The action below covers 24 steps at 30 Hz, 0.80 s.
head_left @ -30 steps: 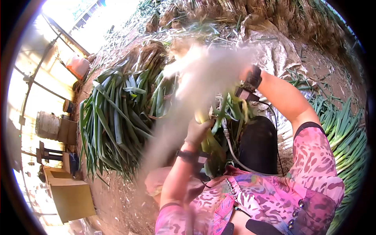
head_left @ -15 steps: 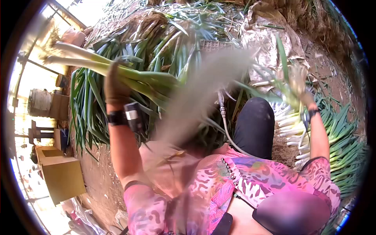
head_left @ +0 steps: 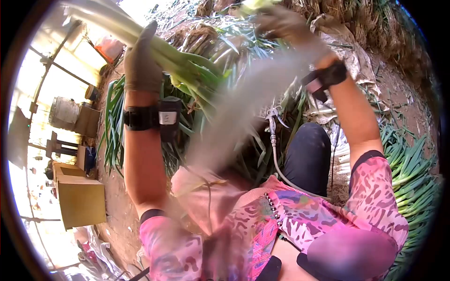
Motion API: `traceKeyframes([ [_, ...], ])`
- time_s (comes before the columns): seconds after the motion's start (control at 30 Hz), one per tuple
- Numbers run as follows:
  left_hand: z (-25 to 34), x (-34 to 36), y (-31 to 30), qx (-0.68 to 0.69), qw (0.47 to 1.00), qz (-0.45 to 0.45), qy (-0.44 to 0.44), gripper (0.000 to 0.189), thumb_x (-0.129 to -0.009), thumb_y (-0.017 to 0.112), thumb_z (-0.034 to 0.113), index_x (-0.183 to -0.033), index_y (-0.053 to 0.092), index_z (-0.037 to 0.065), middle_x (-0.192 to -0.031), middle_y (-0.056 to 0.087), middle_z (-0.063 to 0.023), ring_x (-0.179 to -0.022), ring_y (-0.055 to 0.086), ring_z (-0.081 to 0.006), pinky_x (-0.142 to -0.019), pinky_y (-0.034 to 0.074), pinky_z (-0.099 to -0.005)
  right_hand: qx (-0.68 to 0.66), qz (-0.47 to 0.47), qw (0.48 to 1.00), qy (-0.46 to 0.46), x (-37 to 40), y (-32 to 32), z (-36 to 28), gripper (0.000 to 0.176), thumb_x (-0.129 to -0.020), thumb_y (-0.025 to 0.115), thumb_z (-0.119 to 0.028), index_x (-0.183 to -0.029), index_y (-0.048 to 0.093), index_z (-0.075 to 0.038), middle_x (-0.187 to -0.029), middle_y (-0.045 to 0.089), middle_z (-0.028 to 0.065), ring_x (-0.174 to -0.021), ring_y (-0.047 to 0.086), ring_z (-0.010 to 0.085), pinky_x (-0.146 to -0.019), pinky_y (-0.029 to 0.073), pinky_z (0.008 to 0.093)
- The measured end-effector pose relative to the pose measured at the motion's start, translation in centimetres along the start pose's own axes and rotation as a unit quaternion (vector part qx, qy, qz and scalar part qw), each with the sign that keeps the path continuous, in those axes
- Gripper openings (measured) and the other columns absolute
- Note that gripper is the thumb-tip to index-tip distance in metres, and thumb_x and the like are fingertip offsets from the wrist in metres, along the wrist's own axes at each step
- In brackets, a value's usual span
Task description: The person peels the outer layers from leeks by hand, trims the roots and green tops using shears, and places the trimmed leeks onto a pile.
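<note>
The left hand's [head_left: 143, 68] fingers clamp green onions [head_left: 180, 63]. The right hand [head_left: 293, 33] is blurred; I cannot tell its fingers' state.

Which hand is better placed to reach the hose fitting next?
Probably the right hand: it looks nearer the hose fitting, and the left hand is wrapped around the thick green stalks. The right is blurred, so I cannot tell whether it is free.
</note>
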<state>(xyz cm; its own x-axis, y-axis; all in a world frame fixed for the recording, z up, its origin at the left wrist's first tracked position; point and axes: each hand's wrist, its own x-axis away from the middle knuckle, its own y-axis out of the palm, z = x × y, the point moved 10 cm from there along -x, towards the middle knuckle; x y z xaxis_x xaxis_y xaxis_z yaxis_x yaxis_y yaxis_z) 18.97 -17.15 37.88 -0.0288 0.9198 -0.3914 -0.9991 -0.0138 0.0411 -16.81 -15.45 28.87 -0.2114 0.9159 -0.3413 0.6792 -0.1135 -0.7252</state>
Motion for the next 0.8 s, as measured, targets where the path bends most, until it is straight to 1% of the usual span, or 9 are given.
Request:
traceKeyframes([
  [0.17,7.8,4.1,5.7,-0.29,0.912,-0.065,0.283,0.038,-0.099,0.059,0.026,-0.125,0.067,0.001,-0.092,0.066,-0.01,-0.087,0.064,-0.018,-0.077,0.052,-0.031,-0.068,-0.067,0.974,-0.203,0.0,5.1,-17.4,0.027,-0.099,0.058,-0.029,-0.117,0.065,-0.011,-0.096,0.068,0.0111,-0.087,0.062,0.019,-0.078,0.051,0.0335],
  [0.37,8.2,1.5,3.4,-0.197,0.972,-0.041,0.12,0.053,-0.091,0.056,-0.002,-0.144,0.05,0.005,-0.107,0.066,-0.0103,-0.097,0.064,-0.019,-0.088,0.051,-0.0306,-0.153,-0.065,0.985,-0.05,2.9,5.5,-13.6,0.018,-0.097,0.062,-0.024,-0.094,0.07,-0.008,-0.076,0.066,0.0059,-0.072,0.062,0.0153,-0.062,0.05,0.031],
  [0.43,9.6,1.6,2.4,-0.308,0.932,-0.055,0.182,0.06,-0.09,0.056,-0.007,-0.148,0.046,0.005,-0.109,0.065,-0.01,-0.099,0.063,-0.0197,-0.09,0.051,-0.0307,0.029,-0.038,0.969,-0.242,6.4,8.9,-10.7,0.015,-0.092,0.063,-0.021,-0.09,0.071,-0.008,-0.072,0.065,0.006,-0.071,0.064,0.0193,-0.061,0.051,0.0341],
  [0.5,10.8,0.8,0.1,-0.316,0.929,-0.032,0.192,0.06,-0.091,0.059,-0.003,-0.149,0.044,0.004,-0.11,0.064,-0.0091,-0.1,0.063,-0.0201,-0.091,0.051,-0.0312,0.127,-0.328,0.92,-0.172,13.8,15.9,-8.9,0.019,-0.084,0.064,-0.023,-0.081,0.073,-0.006,-0.074,0.07,0.0095,-0.075,0.069,0.0279,-0.072,0.056,0.0412],
  [0.57,10.2,-0.7,-2.3,-0.134,0.986,-0.019,0.101,0.06,-0.092,0.061,0.001,-0.149,0.043,0.003,-0.11,0.062,-0.0085,-0.1,0.063,-0.0202,-0.09,0.051,-0.0321,0.238,-0.6,0.748,-0.153,25.3,22.3,-4.2,0.021,-0.086,0.064,-0.025,-0.092,0.07,-0.006,-0.089,0.071,0.0168,-0.086,0.07,0.0345,-0.075,0.055,0.0449],
  [0.63,8.7,-3.1,-3.7,-0.001,0.998,-0.038,0.043,0.054,-0.094,0.064,0.012,-0.144,0.047,0.003,-0.111,0.061,-0.0082,-0.098,0.062,-0.0202,-0.088,0.052,-0.0342,0.208,-0.444,0.869,-0.075,22.6,19.1,-6.5,0.021,-0.089,0.065,-0.027,-0.092,0.066,-0.007,-0.086,0.07,0.0154,-0.083,0.069,0.0352,-0.075,0.055,0.0443],
  [0.7,11.5,0.9,-1.9,-0.16,0.968,-0.039,0.19,0.05,-0.096,0.064,0.017,-0.141,0.048,0.002,-0.111,0.061,-0.0087,-0.098,0.063,-0.021,-0.089,0.052,-0.0362,0.093,-0.18,0.968,-0.146,16.5,12.3,-11.7,0.019,-0.093,0.059,-0.027,-0.093,0.066,-0.009,-0.078,0.062,0.0113,-0.07,0.066,0.0314,-0.063,0.057,0.0402],
  [0.73,11.2,0.8,-1.9,-0.116,0.978,-0.051,0.168,0.049,-0.096,0.063,0.016,-0.14,0.047,0.001,-0.113,0.061,-0.0097,-0.1,0.063,-0.0224,-0.093,0.052,-0.0386,0.037,0.043,0.963,-0.263,14.9,7.7,-14.2,0.021,-0.097,0.056,-0.028,-0.095,0.065,-0.01,-0.07,0.055,0.0084,-0.062,0.062,0.0258,-0.054,0.054,0.0384],
  [0.8,10.5,0.7,-1.9,-0.028,0.99,-0.068,0.124,0.047,-0.097,0.061,0.015,-0.138,0.044,-0.001,-0.117,0.061,-0.0116,-0.104,0.063,-0.0253,-0.099,0.051,-0.0433,0.056,0.084,0.972,-0.212,11.6,4.8,-16.5,0.025,-0.096,0.057,-0.029,-0.1,0.067,-0.006,-0.077,0.062,0.0069,-0.063,0.061,0.0182,-0.056,0.053,0.0353],
])
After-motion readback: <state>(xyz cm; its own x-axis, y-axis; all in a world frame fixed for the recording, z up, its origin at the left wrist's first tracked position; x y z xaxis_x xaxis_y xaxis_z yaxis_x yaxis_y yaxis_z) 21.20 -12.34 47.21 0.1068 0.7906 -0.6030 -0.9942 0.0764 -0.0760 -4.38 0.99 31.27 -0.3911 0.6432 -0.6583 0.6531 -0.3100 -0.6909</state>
